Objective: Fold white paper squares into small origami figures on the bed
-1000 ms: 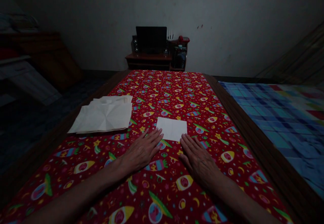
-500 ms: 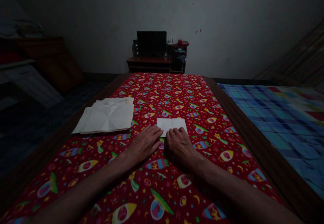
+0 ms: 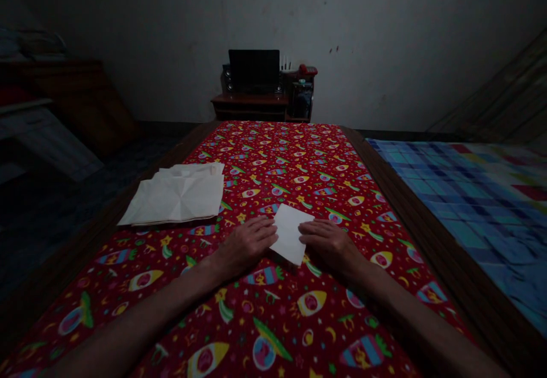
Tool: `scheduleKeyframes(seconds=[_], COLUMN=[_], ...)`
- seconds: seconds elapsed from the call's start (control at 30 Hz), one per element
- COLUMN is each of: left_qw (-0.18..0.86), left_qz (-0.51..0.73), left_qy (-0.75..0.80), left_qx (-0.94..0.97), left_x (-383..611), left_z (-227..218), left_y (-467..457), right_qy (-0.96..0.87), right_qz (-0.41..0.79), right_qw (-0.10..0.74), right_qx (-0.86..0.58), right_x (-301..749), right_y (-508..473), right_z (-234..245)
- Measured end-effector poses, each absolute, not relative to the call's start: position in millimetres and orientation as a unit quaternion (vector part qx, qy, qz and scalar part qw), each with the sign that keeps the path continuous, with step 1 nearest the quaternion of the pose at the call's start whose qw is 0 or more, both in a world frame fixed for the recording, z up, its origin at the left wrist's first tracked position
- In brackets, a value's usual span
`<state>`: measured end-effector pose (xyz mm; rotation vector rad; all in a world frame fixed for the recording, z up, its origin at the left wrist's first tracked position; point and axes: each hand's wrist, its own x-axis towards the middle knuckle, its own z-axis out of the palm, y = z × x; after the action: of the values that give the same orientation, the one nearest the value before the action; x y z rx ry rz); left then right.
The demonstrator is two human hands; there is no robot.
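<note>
A small folded sheet of white paper (image 3: 290, 233) is turned at an angle between my hands, its near corner pointing toward me. My left hand (image 3: 248, 245) grips its left edge, the thumb out of sight beneath the fingers. On the opposite edge my right hand (image 3: 332, 245) pinches the paper with its fingers together. Whether the sheet lies flat or is slightly lifted, I cannot tell. Left of my hands lies a stack of larger creased paper sheets (image 3: 175, 196).
A red cloth with rocket prints (image 3: 273, 321) covers the long table. Past its far end, a monitor (image 3: 254, 69) stands on a small desk (image 3: 250, 99) by the wall. A plaid-covered surface (image 3: 461, 196) is on the right, wooden furniture (image 3: 81, 102) on the left.
The small folded paper has been turned from square-on to an angle and come slightly nearer. My right hand has shifted right, from its near edge to its right edge.
</note>
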<state>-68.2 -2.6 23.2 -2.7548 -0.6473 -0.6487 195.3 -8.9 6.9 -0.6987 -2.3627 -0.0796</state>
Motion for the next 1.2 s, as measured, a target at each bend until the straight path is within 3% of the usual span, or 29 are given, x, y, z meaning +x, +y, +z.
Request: scheduleKeyframes(seconds=[0.23, 0.47, 0.7, 0.93, 1.07, 1.2], left_qw=[0.103, -0.137, -0.272, -0.133, -0.026, -0.002], left_qz=[-0.225, -0.270, -0.324, -0.259, -0.249, -0.198], left_qy=[-0.232, -0.337, -0.484, -0.537, -0.481, -0.366], left_qx=[-0.941, -0.891, -0.766, -0.792, -0.840, -0.909], left_x=[-53.5, -57.7, -45.7, -38.6, -35.2, -30.5], left_z=[16.2, 19.4, 17.7, 16.9, 17.5, 19.6], left_y=[-32.3, -27.2, -11.3, -7.2, -11.2, -20.4], right_qy=[-0.922, -0.854, -0.700, -0.713, -0.716, -0.722], right_qz=[-0.042, 0.164, 0.288, 0.213, 0.211, 0.211], right_qw=[0.259, 0.315, 0.329, 0.270, 0.253, 0.241], right_qx=[-0.286, -0.379, -0.565, -0.612, -0.616, -0.613], right_x=[199.5, 201.5, 185.5, 174.1, 175.4, 178.2], right_y=[-38.5, -34.8, -30.8, -17.4, -13.8, -9.5], right_z=[4.4, -0.1, 13.6, 25.9, 23.8, 17.0])
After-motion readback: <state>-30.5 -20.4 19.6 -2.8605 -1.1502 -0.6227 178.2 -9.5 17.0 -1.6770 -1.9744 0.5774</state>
